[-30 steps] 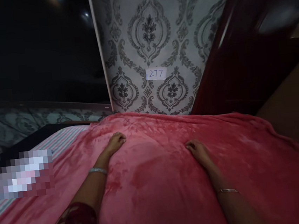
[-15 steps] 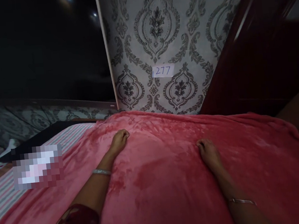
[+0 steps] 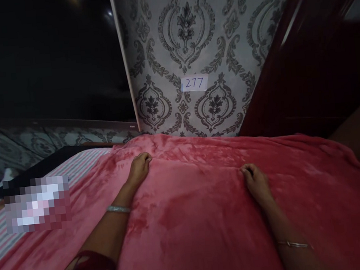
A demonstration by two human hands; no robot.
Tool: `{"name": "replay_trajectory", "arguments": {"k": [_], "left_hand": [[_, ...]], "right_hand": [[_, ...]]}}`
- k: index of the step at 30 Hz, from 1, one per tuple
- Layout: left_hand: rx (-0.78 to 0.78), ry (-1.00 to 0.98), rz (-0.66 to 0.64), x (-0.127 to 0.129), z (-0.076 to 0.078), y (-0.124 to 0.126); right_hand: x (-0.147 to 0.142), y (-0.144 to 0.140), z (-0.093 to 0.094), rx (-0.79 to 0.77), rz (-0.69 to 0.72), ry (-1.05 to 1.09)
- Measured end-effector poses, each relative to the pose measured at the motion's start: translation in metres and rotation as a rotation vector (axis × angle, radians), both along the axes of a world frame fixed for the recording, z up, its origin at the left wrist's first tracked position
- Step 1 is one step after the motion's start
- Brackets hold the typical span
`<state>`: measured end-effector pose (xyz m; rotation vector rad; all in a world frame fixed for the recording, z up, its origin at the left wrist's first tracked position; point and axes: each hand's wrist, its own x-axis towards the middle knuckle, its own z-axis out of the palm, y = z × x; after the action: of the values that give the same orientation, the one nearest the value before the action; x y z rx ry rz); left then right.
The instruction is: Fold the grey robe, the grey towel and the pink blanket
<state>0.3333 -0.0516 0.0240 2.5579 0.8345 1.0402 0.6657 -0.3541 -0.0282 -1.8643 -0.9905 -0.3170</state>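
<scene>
A red fleece blanket covers the bed in front of me. My left hand lies on it near its far edge, fingers curled into the fabric, with a silver bangle on the wrist. My right hand rests farther right and a little nearer, fingers bent and pinching the blanket, a thin bangle on that arm too. A low crease in the blanket runs from one hand to the other. Both forearms lie across the blanket.
A striped sheet shows at the left beside a blurred patch. Behind the bed are patterned wallpaper with a paper label reading 277, a dark panel at the left and dark wooden furniture at the right.
My right hand has slid to the right along the blanket. My left hand has edged slightly farther away, and a crease has risen between the two hands.
</scene>
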Motion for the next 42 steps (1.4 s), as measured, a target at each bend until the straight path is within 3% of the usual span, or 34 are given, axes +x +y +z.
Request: {"name": "replay_trajectory", "arguments": {"k": [13,20,26,34,42], "left_hand": [[-0.056,0.144,-0.206,-0.008,0.0,0.003],[-0.029,0.076,-0.116,-0.01,0.003,0.007],[0.04,0.201,-0.243,-0.006,0.002,0.0],[0.144,0.085,-0.08,-0.006,0.008,-0.004],[0.159,0.123,-0.083,-0.007,0.006,-0.005]], "right_hand": [[0.001,0.001,0.002,-0.047,0.063,0.059],[0.0,0.0,0.004,-0.07,0.082,0.073],[0.001,0.0,0.003,-0.063,0.07,0.075],[-0.002,-0.005,0.011,-0.041,0.152,0.08],[-0.004,-0.004,0.005,-0.115,0.202,0.011]]}}
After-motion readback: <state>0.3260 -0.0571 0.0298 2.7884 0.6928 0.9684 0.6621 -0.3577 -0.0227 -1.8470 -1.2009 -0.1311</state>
